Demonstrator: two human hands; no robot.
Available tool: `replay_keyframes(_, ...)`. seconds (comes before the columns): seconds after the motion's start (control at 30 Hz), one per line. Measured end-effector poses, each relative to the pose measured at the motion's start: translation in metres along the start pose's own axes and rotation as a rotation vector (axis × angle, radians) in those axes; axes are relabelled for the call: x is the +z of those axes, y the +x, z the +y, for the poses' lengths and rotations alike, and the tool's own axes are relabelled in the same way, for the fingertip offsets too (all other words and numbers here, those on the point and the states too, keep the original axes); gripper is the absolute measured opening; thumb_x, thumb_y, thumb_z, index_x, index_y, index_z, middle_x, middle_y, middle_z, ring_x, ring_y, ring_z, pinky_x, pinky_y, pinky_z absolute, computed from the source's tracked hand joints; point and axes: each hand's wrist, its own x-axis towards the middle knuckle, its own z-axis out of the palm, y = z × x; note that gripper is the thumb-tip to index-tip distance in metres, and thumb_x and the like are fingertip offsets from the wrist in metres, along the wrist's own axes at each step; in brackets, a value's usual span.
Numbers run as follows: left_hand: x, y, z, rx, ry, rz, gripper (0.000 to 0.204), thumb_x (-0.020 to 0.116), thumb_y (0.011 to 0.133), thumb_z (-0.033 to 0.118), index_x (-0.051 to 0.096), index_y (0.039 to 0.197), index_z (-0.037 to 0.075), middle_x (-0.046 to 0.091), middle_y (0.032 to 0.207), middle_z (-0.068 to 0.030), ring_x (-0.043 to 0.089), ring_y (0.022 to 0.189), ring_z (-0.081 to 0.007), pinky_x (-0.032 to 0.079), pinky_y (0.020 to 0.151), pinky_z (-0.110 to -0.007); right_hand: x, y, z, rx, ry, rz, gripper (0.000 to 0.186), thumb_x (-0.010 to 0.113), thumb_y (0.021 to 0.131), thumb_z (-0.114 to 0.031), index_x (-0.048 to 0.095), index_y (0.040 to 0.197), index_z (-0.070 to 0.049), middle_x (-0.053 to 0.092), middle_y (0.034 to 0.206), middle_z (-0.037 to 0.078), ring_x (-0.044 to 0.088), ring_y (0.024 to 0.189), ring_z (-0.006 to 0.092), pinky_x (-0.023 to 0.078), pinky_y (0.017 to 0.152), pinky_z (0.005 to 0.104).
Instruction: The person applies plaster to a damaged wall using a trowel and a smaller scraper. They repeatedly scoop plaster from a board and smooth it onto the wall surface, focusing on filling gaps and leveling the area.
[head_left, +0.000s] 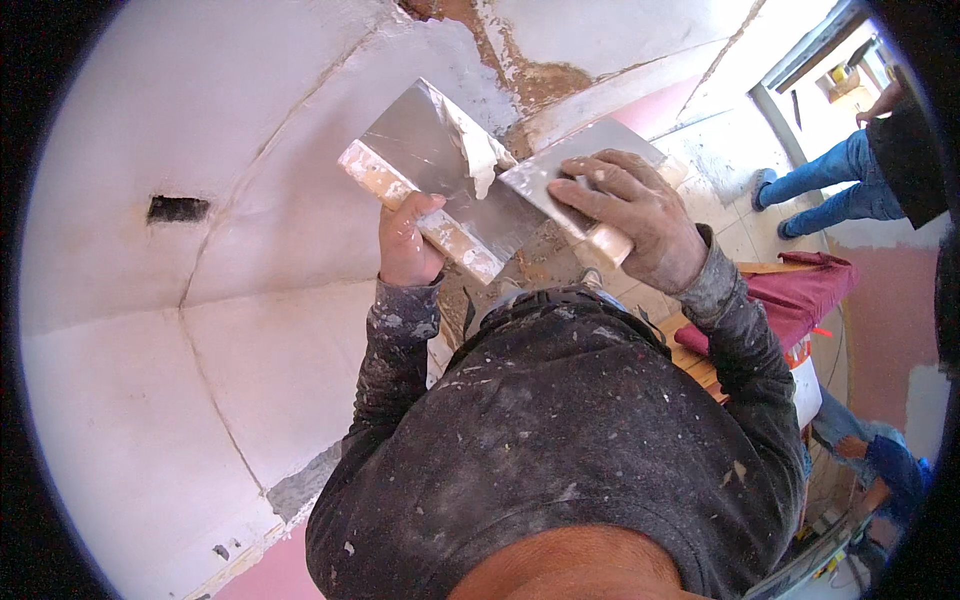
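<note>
My left hand (408,240) is closed round the pale wooden handle of a wide putty knife (400,132), its broad steel blade tilted upward. White putty (478,150) clings to the right part of that blade. A second wide putty knife (538,178) is in my right hand (640,215), whose fingers lie over the blade while the wooden handle shows beneath the palm. Its left corner meets or overlaps the first blade near the putty; whether they touch, I cannot tell. Both hands and dark sleeves are dusty and spattered with white.
A white wall (280,200) with cracks and a dark rectangular hole (178,209) stands to the left and ahead. At right, a maroon cloth (790,300) lies over wooden boards. One person in jeans (850,185) stands near the doorway; another person (890,470) is lower right.
</note>
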Motion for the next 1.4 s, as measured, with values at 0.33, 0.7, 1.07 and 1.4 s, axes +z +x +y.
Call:
replay_keyframes(0.33, -0.048, 0.02, 0.002, 0.733, 1.206, -0.29, 0.017, 0.066, 0.077, 0.013, 0.059, 0.088, 0.002, 0.06, 0.092, -0.0091, 0.06, 0.087, -0.0228, 0.051, 0.079, -0.037, 0.051, 0.015, -0.02, 0.045, -0.041, -0.197, 0.061, 0.076, 0.072, -0.025, 0.056, 0.13, -0.018, 0.056, 0.125, 0.009, 0.05, 0.117, 0.034, 0.042, 0.101, 0.0463)
replay_keyframes(0.7, -0.125, 0.038, 0.076, 0.083, 0.21, 0.134, 0.032, 0.063, 0.07, 0.021, 0.06, 0.094, -0.001, 0.059, 0.089, -0.013, 0.061, 0.084, -0.0268, 0.051, 0.076, -0.039, 0.26, -0.043, 0.076, 1.156, 1.412, 0.485, 0.042, 0.063, 0.077, -0.012, 0.062, 0.119, -0.008, 0.064, 0.113, 0.016, 0.063, 0.1, 0.0292, 0.051, 0.084, 0.0362)
replay_keyframes(1.07, -0.203, 0.004, 0.112, -0.104, 0.186, 0.261, 0.042, 0.059, 0.066, 0.017, 0.057, 0.102, -0.004, 0.058, 0.095, -0.014, 0.059, 0.091, -0.0289, 0.05, 0.081, -0.041, 0.446, 0.111, 0.181, 1.435, 0.395, 0.679, 0.04, 0.055, 0.085, -0.017, 0.05, 0.124, -0.008, 0.065, 0.09, 0.015, 0.064, 0.084, 0.031, 0.052, 0.074, 0.0402)
replay_keyframes(1.4, -0.228, -0.008, 0.11, -0.13, 0.266, 0.32, 0.056, 0.061, 0.064, 0.022, 0.053, 0.114, -0.002, 0.057, 0.101, -0.0147, 0.058, 0.093, -0.0292, 0.05, 0.08, -0.043, 0.471, 0.019, 0.177, 1.294, 0.457, 0.368, 0.043, 0.063, 0.08, -0.013, 0.052, 0.121, -0.002, 0.064, 0.1, 0.025, 0.063, 0.096, 0.0372, 0.051, 0.082, 0.0433)
